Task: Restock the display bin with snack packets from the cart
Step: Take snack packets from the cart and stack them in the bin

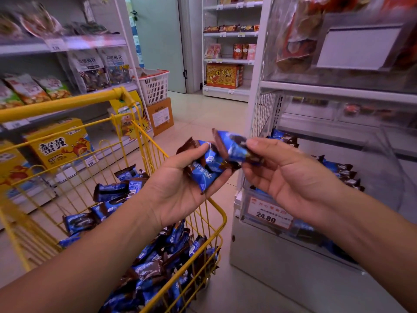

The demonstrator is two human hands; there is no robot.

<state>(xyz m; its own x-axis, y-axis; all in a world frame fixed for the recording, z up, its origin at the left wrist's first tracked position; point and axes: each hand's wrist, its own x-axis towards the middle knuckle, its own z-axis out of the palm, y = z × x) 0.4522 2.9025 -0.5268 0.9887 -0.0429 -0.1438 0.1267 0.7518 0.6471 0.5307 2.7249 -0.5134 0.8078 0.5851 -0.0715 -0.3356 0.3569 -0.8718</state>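
Both hands were raised palm-up between the cart and the bin. The left hand held a small bunch of blue-and-brown snack packets, its fingers curled under them and the thumb laid across the top. The right hand pinched a single packet between thumb and forefinger; the other fingers were loosely bent beneath it. That packet overlapped the upper edge of the left-hand bunch, but contact could not be confirmed.

The yellow wire cart stood at lower left, under the left forearm, with many loose packets of the same kind heaped inside.

The clear display bin sat at right, on the lower level of a white shelf unit. It already contained matching packets piled toward its back and side. A price label reading 24.80 was fixed to the bin's front face, just below the right wrist.

Shelves with bagged and boxed goods lined the aisle to the left. A white basket rested on a cardboard box further down the aisle.
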